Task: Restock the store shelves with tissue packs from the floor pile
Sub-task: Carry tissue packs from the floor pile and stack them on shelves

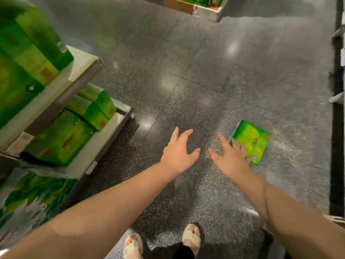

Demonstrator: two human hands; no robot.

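Note:
One green tissue pack (252,139) lies flat on the dark speckled floor at the right. My right hand (230,159) is stretched out above its near left edge, fingers spread, partly covering it; whether it touches the pack is unclear. My left hand (178,153) hangs open over bare floor to the left of it, holding nothing. On the left stand the store shelves (84,71) in white tiers, with green tissue packs (61,137) stacked on them.
Another low display (205,12) with green packs stands at the far end of the aisle. A dark shelf unit (337,128) runs along the right edge. My sandalled feet (162,240) are at the bottom, with open floor between the two sides.

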